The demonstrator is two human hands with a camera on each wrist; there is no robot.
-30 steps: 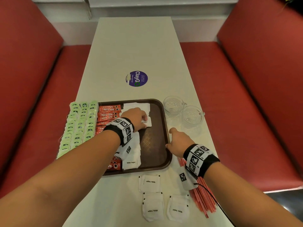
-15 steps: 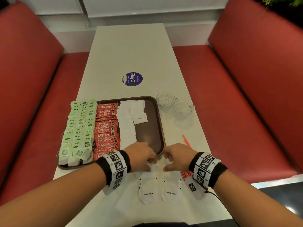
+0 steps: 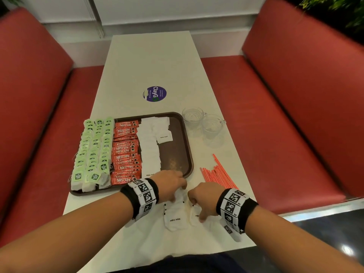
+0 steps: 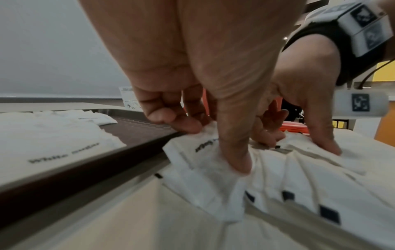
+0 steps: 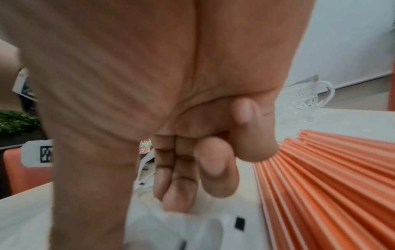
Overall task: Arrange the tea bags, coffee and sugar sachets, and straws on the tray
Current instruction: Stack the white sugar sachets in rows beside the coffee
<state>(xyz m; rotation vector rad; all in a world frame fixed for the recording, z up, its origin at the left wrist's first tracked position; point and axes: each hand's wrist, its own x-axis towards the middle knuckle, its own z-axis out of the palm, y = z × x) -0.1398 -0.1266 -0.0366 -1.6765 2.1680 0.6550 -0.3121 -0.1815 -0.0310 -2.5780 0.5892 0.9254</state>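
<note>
Both hands are down on the loose sugar sachets (image 3: 174, 217) lying on the surface just in front of the tray (image 3: 188, 154). The left hand (image 3: 170, 185) has a proper grip: thumb and fingertips (image 4: 188, 126) pinching a folded sachet right by the tray's near rim. The right hand (image 3: 203, 200) has its fingers curled, thumb pressing down on the next sachet; whether it's actually pinching it I can't tell, since the wrist view is blurry there.

On the tray, the tea bags (image 3: 94, 148), the coffee sachets (image 3: 126, 152) and a column of sugar sachets (image 3: 150, 146) sit in rows. The right part of the tray is bare. The straws (image 3: 217, 173) lie fanned on the surface beside it, just by the right hand.

What could go wrong, imo: these sachets overlap and crumple, so lifting one could drag its neighbour or drop it short against the rim. A wide swing of the right hand could scatter the straws or nudge the two glass cups (image 3: 202, 121). And plonking sachets down carelessly could shove the tidy rows out of line.
</note>
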